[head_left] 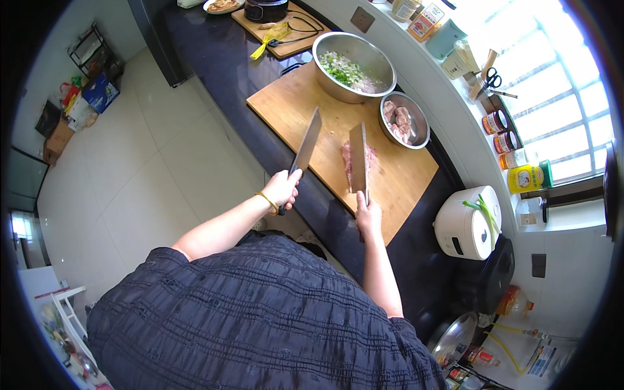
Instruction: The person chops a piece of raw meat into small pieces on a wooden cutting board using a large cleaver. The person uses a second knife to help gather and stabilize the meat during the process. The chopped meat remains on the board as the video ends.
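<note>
My left hand (283, 190) is closed round the handle of a cleaver (307, 144), whose blade is raised near the front edge of a wooden cutting board (286, 97). In my right hand (368, 218) is a second cleaver (358, 156), its broad blade over a flattened piece of raw meat (346, 162) and covering part of it. Behind the meat, a small steel bowl (422, 130) holds chunks of raw meat (400, 120). Beside it, a larger steel bowl (325, 45) contains chopped green and white vegetables (346, 70).
A white rice cooker (458, 224) with green onions (482, 213) on its lid stands right of the board. Jars (504, 142) and scissors (494, 79) line the windowsill. Another board (302, 45) with a dark pot (265, 10) lies farther along the black counter (201, 45).
</note>
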Action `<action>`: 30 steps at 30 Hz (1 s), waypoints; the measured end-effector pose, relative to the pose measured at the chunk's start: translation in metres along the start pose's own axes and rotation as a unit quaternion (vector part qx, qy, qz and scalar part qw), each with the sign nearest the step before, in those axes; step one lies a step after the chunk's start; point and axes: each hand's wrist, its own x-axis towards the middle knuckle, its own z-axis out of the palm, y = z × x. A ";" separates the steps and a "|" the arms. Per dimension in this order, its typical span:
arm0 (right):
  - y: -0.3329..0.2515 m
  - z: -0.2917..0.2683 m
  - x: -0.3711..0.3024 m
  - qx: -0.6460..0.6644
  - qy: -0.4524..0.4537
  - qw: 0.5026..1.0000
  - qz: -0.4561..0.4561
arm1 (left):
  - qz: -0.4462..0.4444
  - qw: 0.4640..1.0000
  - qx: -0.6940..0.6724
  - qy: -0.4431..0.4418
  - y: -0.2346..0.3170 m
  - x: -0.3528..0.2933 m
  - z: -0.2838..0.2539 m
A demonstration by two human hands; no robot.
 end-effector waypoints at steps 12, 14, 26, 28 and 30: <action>-0.015 -0.039 0.001 0.085 -0.027 0.995 -0.049 | 0.006 0.996 0.092 0.004 0.002 0.001 0.022; 0.042 -0.007 0.022 -0.131 0.113 0.958 -0.228 | 0.006 0.996 0.092 0.003 0.002 0.001 0.026; 0.014 -0.037 0.036 -0.058 -0.082 0.995 0.022 | 0.005 0.995 0.098 0.016 -0.003 0.007 0.026; -0.027 -0.060 0.021 -0.007 -0.129 0.989 0.070 | 0.007 0.995 0.096 0.014 -0.008 0.005 0.023; -0.028 -0.060 0.017 0.018 -0.078 0.997 -0.019 | 0.010 0.996 0.092 0.013 -0.005 0.007 0.024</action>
